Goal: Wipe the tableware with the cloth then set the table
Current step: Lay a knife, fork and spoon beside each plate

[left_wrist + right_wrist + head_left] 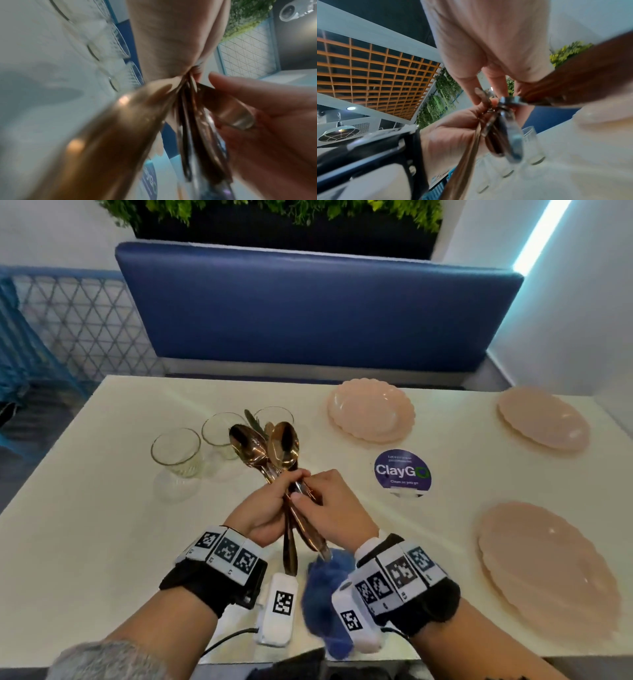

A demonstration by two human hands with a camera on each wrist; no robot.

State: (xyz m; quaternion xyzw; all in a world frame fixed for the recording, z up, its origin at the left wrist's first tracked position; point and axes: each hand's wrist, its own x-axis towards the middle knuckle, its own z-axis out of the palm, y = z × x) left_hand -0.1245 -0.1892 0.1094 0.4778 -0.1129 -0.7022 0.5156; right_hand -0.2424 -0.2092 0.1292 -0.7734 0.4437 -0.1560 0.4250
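A bundle of copper-coloured spoons and other cutlery (275, 453) is held upright above the white table (102, 508). My left hand (270, 501) grips the handles from the left. My right hand (330, 505) pinches the handles from the right, thumb on top. In the left wrist view the handles (197, 121) fan out blurred below my left hand (168, 40). The right wrist view has my right hand's fingers (489, 81) closing on the cutlery (505, 135). A fluffy blue cloth (325, 604) lies on the table under my right wrist.
Three clear glasses (176, 451) stand in a row behind the cutlery on the left. Pink scalloped plates sit at the back centre (371, 410), back right (544, 417) and near right (548, 570). A purple ClayGo sticker (402, 472) marks the middle. A blue bench (318, 309) lines the far side.
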